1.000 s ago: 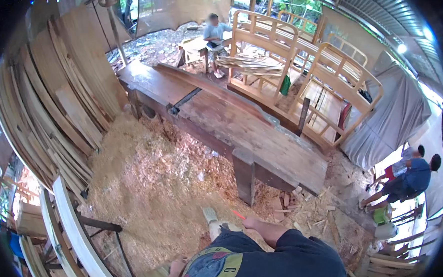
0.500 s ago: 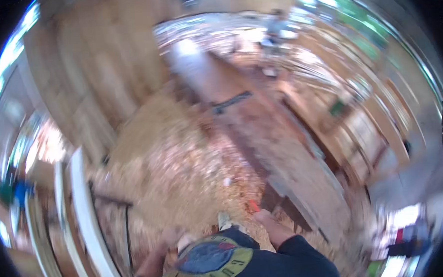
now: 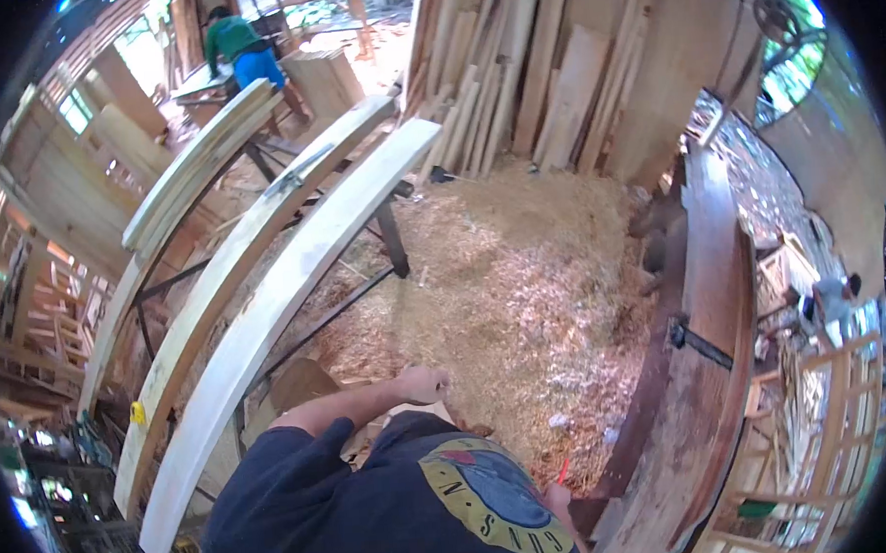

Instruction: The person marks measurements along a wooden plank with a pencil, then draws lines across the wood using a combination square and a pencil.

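Note:
My left hand (image 3: 425,385) is in front of my torso, over the shavings-covered floor (image 3: 524,292). Its fingers look curled, and whatever might be inside them is hidden. Low at the right, beside the heavy reddish-brown timber (image 3: 685,404), is my right hand (image 3: 557,496), partly covered by my dark shirt. A thin red-orange stick-like object (image 3: 563,468) pokes up from its closed fingers; its exact kind does not show. Left of my left arm, a long pale plank (image 3: 294,304) slants across dark metal supports (image 3: 391,241).
More long boards (image 3: 250,222) lie parallel on the left. Several upright planks (image 3: 543,81) lean at the back. A black clamp-like bar (image 3: 700,343) crosses the brown timber. One person in green and blue (image 3: 239,49) works at the far left; another person (image 3: 833,301) is at the far right.
My view has swung left, so the pale planks have shifted toward the middle and the brown timber to the right edge. The red-orange object stays in my right hand.

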`<state>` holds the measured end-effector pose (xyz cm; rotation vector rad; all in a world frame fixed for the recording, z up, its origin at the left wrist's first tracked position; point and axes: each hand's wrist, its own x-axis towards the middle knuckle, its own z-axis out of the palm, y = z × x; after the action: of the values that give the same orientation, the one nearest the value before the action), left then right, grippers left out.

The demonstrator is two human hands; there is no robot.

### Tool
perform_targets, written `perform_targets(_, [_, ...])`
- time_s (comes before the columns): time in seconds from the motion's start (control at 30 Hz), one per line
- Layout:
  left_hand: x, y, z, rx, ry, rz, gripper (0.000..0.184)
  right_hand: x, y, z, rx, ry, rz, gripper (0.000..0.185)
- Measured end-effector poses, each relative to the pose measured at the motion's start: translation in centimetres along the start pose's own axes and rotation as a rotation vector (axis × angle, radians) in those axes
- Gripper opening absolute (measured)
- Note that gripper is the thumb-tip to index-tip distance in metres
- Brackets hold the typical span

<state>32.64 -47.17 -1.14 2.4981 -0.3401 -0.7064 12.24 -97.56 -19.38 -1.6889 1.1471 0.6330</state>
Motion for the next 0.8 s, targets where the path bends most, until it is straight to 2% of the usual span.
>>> perform_targets(0.1, [0.7, -2.5, -4.1, -0.080, 0.106, -0.014, 0.030, -0.5, -4.3, 1.4, -0.367, -0.037, -0.187, 0.026])
perform_targets(0.2, [1.5, -5.5, -9.2, -0.088, 0.290, -0.040, 0.028, -1.5, -8.1, 2.9, -0.924, -0.088, -0.533, 0.034])
perform_targets(0.3, [3.2, -10.1, -12.9, -0.194, 0.474, -0.082, 0.026, -1.4, -11.9, 5.0, -1.260, -0.103, -0.806, 0.042])
perform_targets(0.33, [3.6, -11.3, -14.6, -0.245, 0.540, -0.131, 0.026, -0.8, -13.4, 6.2, -1.302, -0.091, -0.819, 0.045])
perform_targets(0.4, [4.5, -14.2, -17.2, -0.315, 0.709, -0.194, 0.025, 0.2, -16.1, 8.5, -1.334, -0.094, -0.798, 0.040])
perform_targets(0.47, [5.5, -17.3, -19.2, -0.341, 0.915, -0.216, 0.026, -1.1, -20.3, 10.5, -0.853, -0.078, -0.578, 0.033])
perform_targets(0.53, [5.1, -19.0, -22.6, -0.524, 0.905, -0.311, 0.025, -3.5, -25.9, 13.6, -0.558, -0.014, -0.368, 0.027])
perform_targets(0.6, [4.8, -21.0, -25.3, -0.702, 0.909, -0.394, 0.025, -6.7, -30.9, 16.3, -0.455, 0.086, -0.178, 0.025])
perform_targets(0.63, [4.8, -22.1, -26.4, -0.792, 0.919, -0.429, 0.026, -6.6, -31.4, 17.2, -0.386, 0.109, -0.185, 0.026])
perform_targets(0.73, [5.3, -25.8, -28.4, -1.097, 0.994, -0.501, 0.028, -3.8, -32.2, 19.0, -0.611, 0.032, -0.288, 0.027])
perform_targets(0.8, [5.3, -27.4, -30.4, -1.361, 1.044, -0.505, 0.030, 0.8, -30.8, 19.7, -0.867, 0.008, -0.465, 0.028])
